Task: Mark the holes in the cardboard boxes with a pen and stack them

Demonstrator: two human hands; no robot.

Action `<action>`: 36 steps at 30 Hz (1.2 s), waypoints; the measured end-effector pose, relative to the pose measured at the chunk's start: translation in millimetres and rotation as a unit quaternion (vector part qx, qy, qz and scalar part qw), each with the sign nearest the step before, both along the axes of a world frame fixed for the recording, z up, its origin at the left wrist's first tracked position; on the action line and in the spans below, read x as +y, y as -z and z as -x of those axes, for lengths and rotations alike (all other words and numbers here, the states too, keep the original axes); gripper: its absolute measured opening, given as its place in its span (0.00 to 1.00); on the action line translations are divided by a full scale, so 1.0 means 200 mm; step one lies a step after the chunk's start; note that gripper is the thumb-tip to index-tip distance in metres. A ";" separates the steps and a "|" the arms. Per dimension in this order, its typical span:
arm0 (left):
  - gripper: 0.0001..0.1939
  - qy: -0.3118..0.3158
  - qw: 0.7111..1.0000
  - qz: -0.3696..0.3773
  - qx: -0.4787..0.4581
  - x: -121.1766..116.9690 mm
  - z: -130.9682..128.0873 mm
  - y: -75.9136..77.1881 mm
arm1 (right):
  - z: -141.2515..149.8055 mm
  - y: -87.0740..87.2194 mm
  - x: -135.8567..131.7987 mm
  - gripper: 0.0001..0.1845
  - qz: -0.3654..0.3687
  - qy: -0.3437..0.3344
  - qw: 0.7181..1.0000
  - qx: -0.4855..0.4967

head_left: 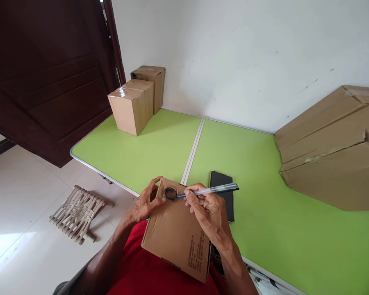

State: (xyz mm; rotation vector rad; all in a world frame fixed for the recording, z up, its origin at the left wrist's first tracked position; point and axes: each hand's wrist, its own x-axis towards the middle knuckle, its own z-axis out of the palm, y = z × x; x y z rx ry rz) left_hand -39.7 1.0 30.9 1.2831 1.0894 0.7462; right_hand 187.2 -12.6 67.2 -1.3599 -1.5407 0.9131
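A small cardboard box (175, 233) rests tilted against the front edge of the green table (160, 147), over my lap. My left hand (146, 203) grips its upper left corner, fingers curled round the edge. My right hand (207, 209) is closed on a blue pen (210, 190), whose tip touches a dark scribbled ring (171, 193) near the box's top edge. A black phone (225, 194) lies flat on the table just beyond my right hand.
Three sealed cardboard boxes (132, 108) stand at the table's far left corner by the wall. Large flattened cardboard (332, 151) leans at the right. A dark wooden door (46, 73) is at left, a woven stool (76, 213) on the tiled floor.
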 end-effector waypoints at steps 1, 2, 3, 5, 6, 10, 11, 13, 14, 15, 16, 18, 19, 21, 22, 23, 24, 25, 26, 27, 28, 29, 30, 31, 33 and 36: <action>0.44 -0.002 1.000 0.003 0.002 0.00 0.00 0.00 | -0.01 0.00 0.01 0.22 -0.003 0.007 1.000 0.003; 0.44 -0.004 1.000 0.005 0.004 0.00 0.00 0.00 | -0.02 0.00 0.01 0.22 -0.006 0.013 1.000 0.007; 0.43 -0.005 1.000 0.007 0.006 0.00 -0.01 0.00 | -0.03 0.00 0.02 0.21 -0.010 0.019 1.000 0.013; 0.43 -0.006 1.000 0.009 0.010 0.00 -0.01 -0.01 | -0.04 -0.01 0.04 0.20 -0.021 0.038 0.998 0.036; 0.43 -0.007 1.000 0.010 0.012 0.00 -0.01 -0.02 | -0.04 -0.01 0.05 0.20 -0.028 0.050 0.997 0.053; 0.43 -0.014 1.000 0.013 0.023 0.00 -0.02 -0.04 | -0.10 -0.02 0.14 0.19 -0.076 0.134 0.980 0.123; 0.43 -0.014 0.999 0.014 0.025 0.00 -0.02 -0.05 | -0.13 -0.01 0.17 0.19 -0.095 0.162 0.975 0.120; 0.44 -0.013 0.999 0.015 0.025 0.00 -0.02 -0.04 | -0.21 0.02 0.24 0.19 -0.130 0.195 0.971 0.047; 0.44 -0.014 1.000 0.016 0.022 0.00 -0.02 -0.04 | -0.25 0.05 0.28 0.19 -0.142 0.194 0.971 -0.009; 0.44 -0.014 1.000 0.016 0.019 0.00 -0.02 -0.04 | -0.29 0.07 0.32 0.19 -0.149 0.183 0.970 -0.065; 0.44 -0.015 1.000 0.016 0.016 0.00 -0.02 -0.04 | -0.33 0.09 0.36 0.19 -0.151 0.164 0.968 -0.115; 0.43 -0.018 1.000 0.017 0.015 0.00 -0.02 -0.03 | -0.39 0.14 0.44 0.16 -0.145 0.126 0.964 -0.186; 0.43 -0.018 1.000 0.018 0.017 0.00 -0.02 -0.04 | -0.42 0.16 0.46 0.15 -0.137 0.111 0.961 -0.214; 0.43 -0.018 0.999 0.021 0.026 0.00 -0.03 -0.04 | -0.45 0.20 0.51 0.17 -0.117 0.083 0.950 -0.278; 0.43 -0.018 0.999 0.023 0.029 0.00 -0.03 -0.05 | -0.45 0.21 0.52 0.19 -0.105 0.069 0.943 -0.309; 0.43 -0.019 0.999 0.023 0.030 0.00 -0.03 -0.05 | -0.45 0.23 0.53 0.21 -0.093 0.056 0.935 -0.338; 0.43 -0.020 0.999 0.023 0.029 0.00 -0.03 -0.05 | -0.45 0.25 0.54 0.24 -0.081 0.042 0.927 -0.364; 0.43 -0.021 0.999 0.021 0.027 0.00 -0.04 -0.05 | -0.44 0.26 0.54 0.26 -0.070 0.031 0.919 -0.387; 0.43 -0.021 0.999 0.019 0.025 0.00 -0.04 -0.06 | -0.43 0.28 0.54 0.27 -0.059 0.022 0.911 -0.407; 0.43 -0.021 0.999 0.017 0.023 0.00 -0.04 -0.06 | -0.42 0.29 0.54 0.27 -0.050 0.016 0.904 -0.424; 0.43 -0.022 0.999 0.015 0.022 0.00 -0.04 -0.06 | -0.41 0.29 0.53 0.26 -0.041 0.013 0.897 -0.439; 0.43 -0.022 0.999 0.015 0.020 0.00 -0.04 -0.06 | -0.41 0.30 0.53 0.25 -0.035 0.012 0.892 -0.451; 0.43 -0.023 0.999 0.016 0.019 0.00 -0.04 -0.06 | -0.40 0.30 0.52 0.25 -0.029 0.012 0.887 -0.461; 0.43 -0.024 0.999 0.018 0.019 0.00 -0.05 -0.06 | -0.40 0.30 0.50 0.24 -0.023 0.013 0.883 -0.469; 0.42 -0.026 0.999 0.019 0.021 0.00 -0.05 -0.06 | -0.40 0.29 0.46 0.25 -0.014 0.023 0.877 -0.480; 0.42 -0.026 0.999 0.020 0.016 -0.01 -0.05 -0.07 | -0.39 0.27 0.36 0.31 0.003 0.060 0.869 -0.492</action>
